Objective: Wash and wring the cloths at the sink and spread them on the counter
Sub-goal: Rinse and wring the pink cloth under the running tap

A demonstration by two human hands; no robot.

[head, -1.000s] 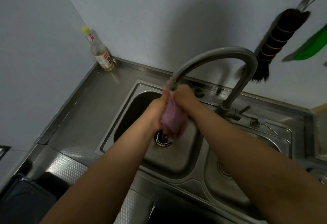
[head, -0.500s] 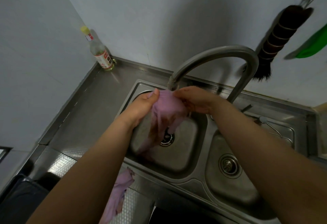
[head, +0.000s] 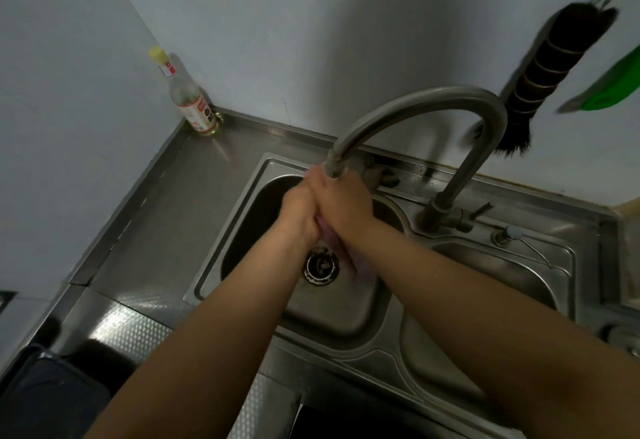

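My left hand [head: 299, 211] and my right hand [head: 343, 201] are pressed together over the left basin of the steel sink [head: 242, 196], right under the faucet spout [head: 334, 165]. Both hold a bunched pink cloth [head: 327, 232] squeezed between them. Only a strip of it shows between the palms, and a blurred pink end hangs below my right wrist over the drain [head: 320, 265].
A clear bottle with a yellow cap [head: 188, 99] stands in the back left corner of the counter [head: 166, 217]. A dark brush [head: 550, 78] and a green item [head: 616, 88] hang on the wall at right. The right basin [head: 512, 282] lies beside the faucet base.
Half a second ago the pink cloth was spread open between my hands; now both hands have closed together and bunched it up. The second cloth seen on the front edge is out of sight.
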